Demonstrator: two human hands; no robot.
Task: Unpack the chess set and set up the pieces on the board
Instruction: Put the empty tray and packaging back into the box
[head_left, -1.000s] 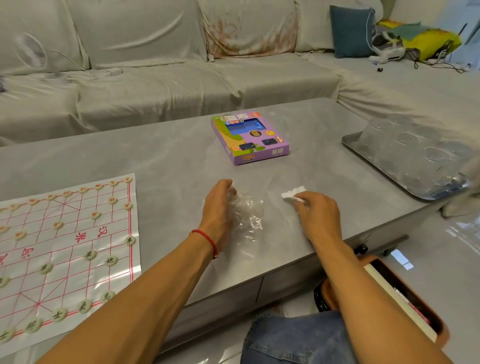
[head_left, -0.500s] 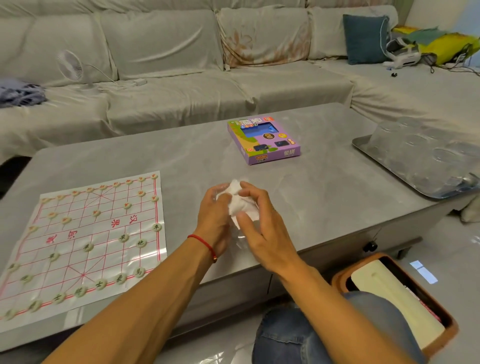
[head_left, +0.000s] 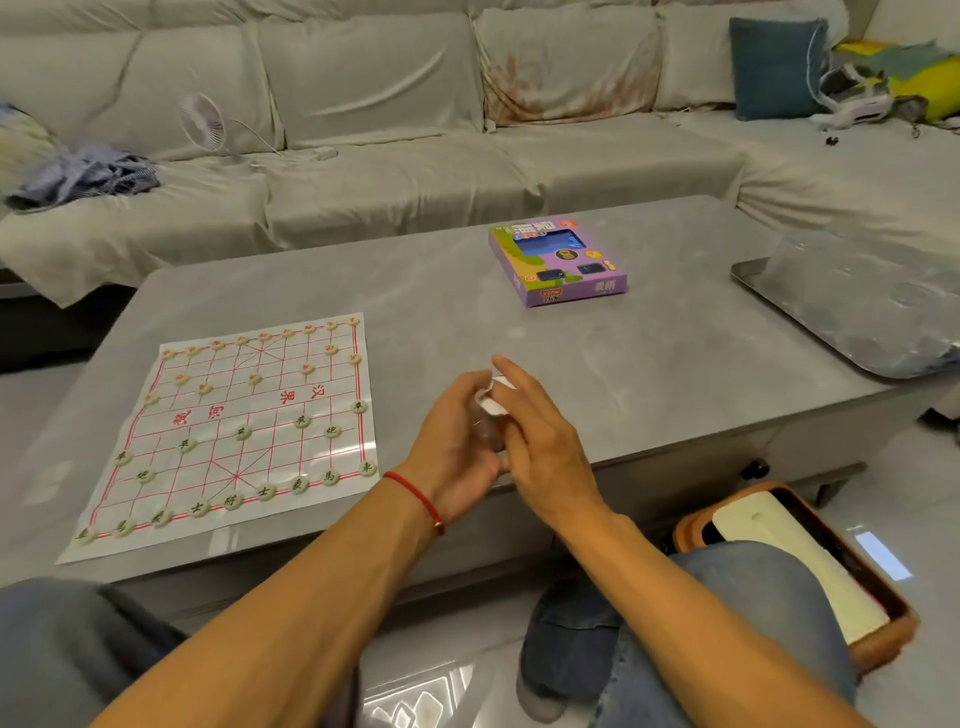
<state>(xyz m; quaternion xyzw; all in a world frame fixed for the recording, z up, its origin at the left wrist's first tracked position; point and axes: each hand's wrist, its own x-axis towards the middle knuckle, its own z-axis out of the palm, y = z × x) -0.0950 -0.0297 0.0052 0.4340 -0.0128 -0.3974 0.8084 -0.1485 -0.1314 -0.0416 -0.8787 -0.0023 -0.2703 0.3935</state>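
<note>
Hands meet above the near edge of the grey table (head_left: 519, 332), pressed together around a crumpled clear plastic bag (head_left: 487, 431) with a small white scrap (head_left: 496, 397) showing at the top. The left hand (head_left: 457, 441), a red string at its wrist, curls its fingers round the bag from the left; the right hand (head_left: 540, 441) closes on it from the right, index finger stretched forward. By the table's near left corner lies the paper chess board (head_left: 249, 431), red-lined, with round pale pieces (head_left: 266, 491) standing along its near and far rows and a few between. Toward the far edge, well apart from the hands, rests the purple box (head_left: 558, 262). A metal tray (head_left: 852, 306) sits at the right edge.
</note>
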